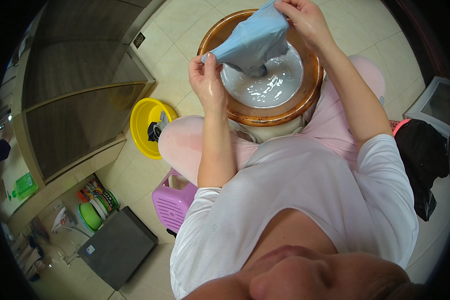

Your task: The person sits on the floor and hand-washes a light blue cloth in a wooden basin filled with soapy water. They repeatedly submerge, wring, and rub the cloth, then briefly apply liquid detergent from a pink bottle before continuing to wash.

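Note:
A wet light-blue cloth garment (253, 39) is stretched between my hands above a large round brown-rimmed basin (262, 120). My left hand (209, 82) pinches one corner near the basin's left rim. At the top of the view, my right hand (307, 22) grips the other end of the garment. Its darker lower part hangs down to the cloudy greyish water (264, 90) in the basin; whether it dips into the water I cannot tell. Both hands look wet.
A yellow basin (135, 129) with dark and grey cloth stands on the tiled floor at left, by a purple plastic stool (172, 204). Further left are a dark cabinet (78, 71) and a grey box (118, 247). A black plastic bag (422, 161) hangs at right.

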A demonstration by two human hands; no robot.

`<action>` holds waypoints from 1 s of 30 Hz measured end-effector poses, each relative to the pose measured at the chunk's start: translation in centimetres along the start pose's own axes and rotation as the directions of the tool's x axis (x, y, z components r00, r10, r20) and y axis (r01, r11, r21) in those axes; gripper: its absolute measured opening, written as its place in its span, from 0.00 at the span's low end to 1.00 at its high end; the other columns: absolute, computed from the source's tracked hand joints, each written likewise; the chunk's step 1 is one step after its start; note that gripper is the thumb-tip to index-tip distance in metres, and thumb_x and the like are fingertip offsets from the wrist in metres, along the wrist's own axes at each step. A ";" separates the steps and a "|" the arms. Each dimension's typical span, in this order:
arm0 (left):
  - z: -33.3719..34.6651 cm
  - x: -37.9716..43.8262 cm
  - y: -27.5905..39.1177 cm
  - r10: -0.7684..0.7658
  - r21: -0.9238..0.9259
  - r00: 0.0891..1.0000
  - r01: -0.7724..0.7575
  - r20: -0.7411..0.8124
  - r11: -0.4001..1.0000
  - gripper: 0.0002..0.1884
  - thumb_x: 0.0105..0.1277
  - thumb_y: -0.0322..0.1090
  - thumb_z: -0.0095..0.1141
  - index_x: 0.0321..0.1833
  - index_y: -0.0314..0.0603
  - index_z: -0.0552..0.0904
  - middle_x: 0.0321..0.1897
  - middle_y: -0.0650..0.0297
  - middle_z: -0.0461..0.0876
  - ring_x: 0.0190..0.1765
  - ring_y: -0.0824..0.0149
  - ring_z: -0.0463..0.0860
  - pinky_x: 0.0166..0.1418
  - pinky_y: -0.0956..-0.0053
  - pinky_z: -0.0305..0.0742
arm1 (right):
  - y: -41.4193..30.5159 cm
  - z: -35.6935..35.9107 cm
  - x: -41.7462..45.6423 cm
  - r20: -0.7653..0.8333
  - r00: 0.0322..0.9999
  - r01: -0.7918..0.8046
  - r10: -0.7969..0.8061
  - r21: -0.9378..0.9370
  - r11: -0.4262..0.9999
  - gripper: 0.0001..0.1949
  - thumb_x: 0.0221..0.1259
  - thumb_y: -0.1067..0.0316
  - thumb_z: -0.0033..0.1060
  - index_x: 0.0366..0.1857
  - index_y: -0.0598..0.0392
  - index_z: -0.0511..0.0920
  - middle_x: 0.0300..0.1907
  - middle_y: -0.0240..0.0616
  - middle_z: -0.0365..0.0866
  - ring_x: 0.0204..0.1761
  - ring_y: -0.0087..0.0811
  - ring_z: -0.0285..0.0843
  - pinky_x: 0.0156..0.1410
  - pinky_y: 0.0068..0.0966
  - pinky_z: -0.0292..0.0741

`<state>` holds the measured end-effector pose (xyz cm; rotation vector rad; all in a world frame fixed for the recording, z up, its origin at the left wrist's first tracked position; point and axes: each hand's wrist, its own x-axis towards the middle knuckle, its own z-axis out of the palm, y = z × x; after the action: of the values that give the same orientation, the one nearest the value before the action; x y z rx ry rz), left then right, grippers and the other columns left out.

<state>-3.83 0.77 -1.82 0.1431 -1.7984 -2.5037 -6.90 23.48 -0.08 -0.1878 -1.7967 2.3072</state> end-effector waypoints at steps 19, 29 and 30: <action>-1.5 0.2 6.1 -0.189 -0.575 0.917 0.371 0.351 0.730 0.11 0.69 0.39 0.46 0.47 0.41 0.72 0.57 0.47 0.71 0.61 0.52 0.69 0.64 0.51 0.64 | 1.2 0.5 -0.4 0.122 0.920 -0.353 0.372 -0.153 0.923 0.10 0.64 0.61 0.51 0.40 0.57 0.75 0.39 0.36 0.79 0.41 0.24 0.77 0.48 0.20 0.76; -2.4 1.2 2.9 -0.009 -0.137 0.995 0.022 0.097 0.990 0.05 0.66 0.33 0.50 0.39 0.42 0.69 0.34 0.63 0.75 0.38 0.67 0.77 0.42 0.68 0.77 | 0.4 1.2 -0.5 0.079 0.988 -0.104 0.135 -0.310 0.945 0.11 0.62 0.61 0.50 0.31 0.58 0.76 0.24 0.29 0.75 0.26 0.21 0.70 0.32 0.19 0.69; -2.3 1.2 2.8 0.011 -0.116 0.995 0.000 0.100 0.993 0.06 0.66 0.33 0.51 0.40 0.42 0.69 0.35 0.63 0.75 0.39 0.67 0.77 0.43 0.68 0.77 | 0.1 1.4 -0.5 0.094 0.983 -0.129 0.155 -0.243 0.962 0.12 0.62 0.60 0.51 0.32 0.59 0.77 0.26 0.32 0.77 0.31 0.23 0.74 0.35 0.20 0.71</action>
<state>-4.80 -2.35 0.03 0.0075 -1.6784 -2.6476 -6.78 21.99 0.13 -0.2360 -2.1812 2.2309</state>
